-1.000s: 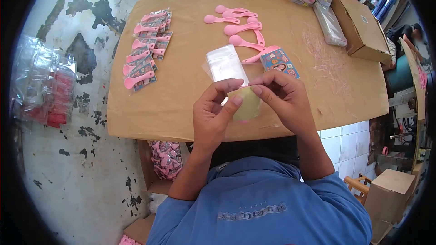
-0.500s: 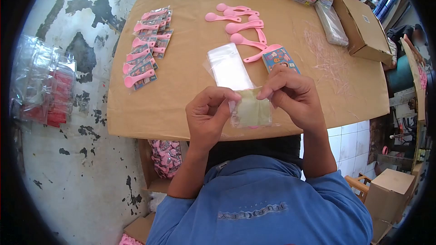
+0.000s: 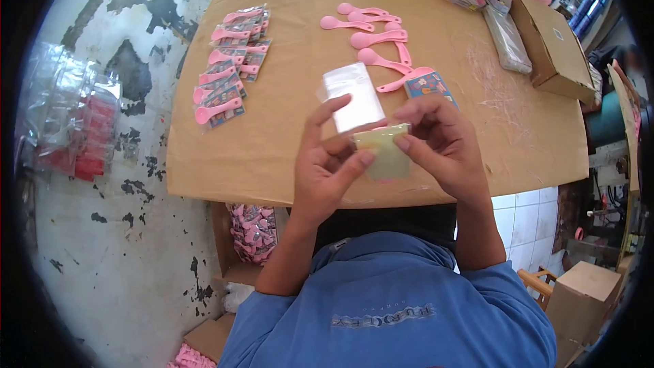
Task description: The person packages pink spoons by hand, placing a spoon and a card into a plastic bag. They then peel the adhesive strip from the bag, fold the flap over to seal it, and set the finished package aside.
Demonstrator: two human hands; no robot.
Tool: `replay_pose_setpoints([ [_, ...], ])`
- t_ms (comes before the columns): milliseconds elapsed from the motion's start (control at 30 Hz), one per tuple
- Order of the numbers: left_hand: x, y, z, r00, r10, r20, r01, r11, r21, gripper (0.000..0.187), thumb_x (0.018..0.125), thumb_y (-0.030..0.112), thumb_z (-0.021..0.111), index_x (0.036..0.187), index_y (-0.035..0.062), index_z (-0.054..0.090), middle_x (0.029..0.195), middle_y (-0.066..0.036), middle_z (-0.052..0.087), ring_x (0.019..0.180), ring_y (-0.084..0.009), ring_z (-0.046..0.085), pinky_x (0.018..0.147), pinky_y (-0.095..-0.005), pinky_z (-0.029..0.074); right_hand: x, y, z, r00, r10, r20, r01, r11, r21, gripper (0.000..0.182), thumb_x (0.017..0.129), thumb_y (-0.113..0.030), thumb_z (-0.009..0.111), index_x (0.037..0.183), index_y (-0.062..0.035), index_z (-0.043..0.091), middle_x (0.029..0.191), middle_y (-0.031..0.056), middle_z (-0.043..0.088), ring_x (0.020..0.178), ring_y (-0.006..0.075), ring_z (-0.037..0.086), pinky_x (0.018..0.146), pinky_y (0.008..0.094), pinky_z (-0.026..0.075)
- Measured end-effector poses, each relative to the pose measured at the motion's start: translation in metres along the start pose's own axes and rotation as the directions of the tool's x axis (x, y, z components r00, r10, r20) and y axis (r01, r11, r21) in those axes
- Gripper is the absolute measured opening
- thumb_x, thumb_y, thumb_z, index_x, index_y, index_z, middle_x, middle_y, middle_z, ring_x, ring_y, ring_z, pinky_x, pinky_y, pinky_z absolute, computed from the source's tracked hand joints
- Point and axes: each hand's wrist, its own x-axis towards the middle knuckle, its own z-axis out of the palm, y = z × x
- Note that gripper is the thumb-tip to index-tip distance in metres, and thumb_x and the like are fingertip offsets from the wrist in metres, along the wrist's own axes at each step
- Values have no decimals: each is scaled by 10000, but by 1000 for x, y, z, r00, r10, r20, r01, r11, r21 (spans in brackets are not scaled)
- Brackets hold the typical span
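Head view: pale green packet (image 3: 387,163) held over the near side of the brown table (image 3: 272,150), clamped between thumb and fingers of left hand (image 3: 317,174) and right hand (image 3: 453,153), left index finger raised apart, with clear bags (image 3: 357,99), printed card (image 3: 431,84) and loose pink spoons (image 3: 361,41) beyond.

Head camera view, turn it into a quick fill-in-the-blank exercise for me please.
The left hand and right hand hold a flat, film-wrapped, pale yellow-green card over the brown-topped ____. In the picture, the loose pink plastic spoons lie to the ____ of the packaged pink plastic spoons. The short-sleeved fabric shirt is coloured ____.

Missing words: table; right; blue.
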Motion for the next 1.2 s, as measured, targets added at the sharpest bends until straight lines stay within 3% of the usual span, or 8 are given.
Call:
replay_pose_setpoints([
  [200,-14,-11,-18,994,-63,89,48,985,167,370,1036,11,660,1389,-79,594,1237,-158,736,1146,-172,691,986,-325,572,-4,-1,10,1000,-19,-20,20,1000,23,439,965,-26,753,1354,-46,548,1032,2,630,920,75,609,812,234,494],
  [400,-32,6,-21,999,44,21,-47,983,176,343,1006,-32,680,1339,-95,625,1200,-153,749,1105,-180,711,987,-336,572,-22,-2,18,997,52,62,-41,985,-170,279,939,-46,791,1179,-17,650,972,1,659,883,75,633,781,245,505],
  [500,-45,13,-40,995,96,-16,-88,957,275,322,1012,-25,670,1329,-81,656,1171,-143,766,1105,-162,713,966,-312,566,-27,-8,17,998,30,-49,-43,961,-274,136,961,-50,764,1066,-14,685,951,8,687,852,74,640,775,246,510],
  [633,-43,40,-81,899,408,-160,-194,697,690,275,1004,-25,672,1275,-42,716,1228,-136,767,1115,-162,713,985,-325,554,-23,-14,-11,947,-137,-290,0,904,-427,118,989,-122,744,1044,-27,701,939,19,716,813,74,637,719,244,503],
  [767,-20,64,-129,807,566,-170,-98,411,906,282,1006,-10,659,1280,-15,725,1272,-167,751,1197,-234,706,1022,-343,540,-16,-20,-35,887,-227,-402,-134,706,-695,173,1006,-196,730,1081,-41,719,856,17,704,741,71,607,614,256,448],
  [967,1,56,-174,827,552,109,-12,-177,984,323,975,23,633,1287,-20,700,1243,-206,727,1250,-370,655,1074,-448,509,-11,-1,-58,885,-187,-426,-221,637,-738,251,984,-229,755,1118,-22,710,854,32,666,714,99,559,617,287,455],
  [1067,-2,38,-136,776,630,23,-75,56,996,267,967,86,651,1207,-20,703,1113,-182,737,1067,-342,683,981,-446,526,-10,0,-60,880,-114,-461,-313,591,-744,328,964,-278,784,1122,-3,698,850,54,654,716,131,569,633,315,474],
  [1200,-4,-4,-74,905,338,-257,92,435,896,252,949,244,739,972,-4,695,930,-134,678,879,-294,616,805,-425,491,-5,10,-59,870,35,-492,-390,659,-643,429,932,-348,822,1077,25,666,851,97,665,723,177,599,661,351,497],
])
